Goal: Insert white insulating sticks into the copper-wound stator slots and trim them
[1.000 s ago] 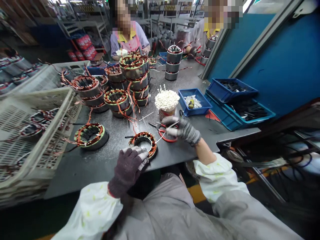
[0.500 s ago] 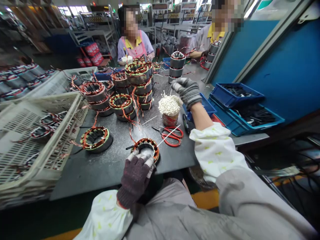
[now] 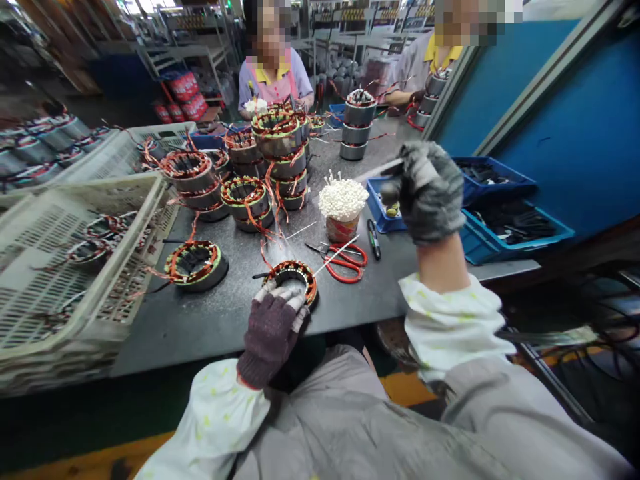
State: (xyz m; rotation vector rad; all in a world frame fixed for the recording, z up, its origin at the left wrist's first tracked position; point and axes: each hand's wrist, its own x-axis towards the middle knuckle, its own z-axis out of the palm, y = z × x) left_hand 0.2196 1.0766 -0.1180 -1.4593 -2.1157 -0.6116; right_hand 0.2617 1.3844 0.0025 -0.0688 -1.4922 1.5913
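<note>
My left hand (image 3: 275,323), in a dark purple glove with pale fingertips, presses its fingers on the near rim of a motor stator (image 3: 313,287) lying flat at the table's front. A thin white cable tie (image 3: 337,255) sticks out from that stator's right side. My right hand (image 3: 431,190), in a grey glove, is raised over the table's right side with its fingers closed. A blurred pale strip, seemingly another cable tie (image 3: 377,171), points left from its fingers. Left of this hand, a cup (image 3: 343,230) holds a dense bunch of white cable ties (image 3: 343,199), knobbed heads upward.
Red-handled scissors (image 3: 350,267) and a dark pen-like tool (image 3: 373,239) lie by the cup. Stacked stators (image 3: 280,143) stand behind; another stator (image 3: 196,265) sits left. Blue bins (image 3: 520,247) are right, a plastic crate (image 3: 120,193) left. Two people (image 3: 274,77) sit across.
My right hand has moved right and toward me, away from the bunch of ties, with a pale strip now trailing from its fingers. My left hand stays on the stator.
</note>
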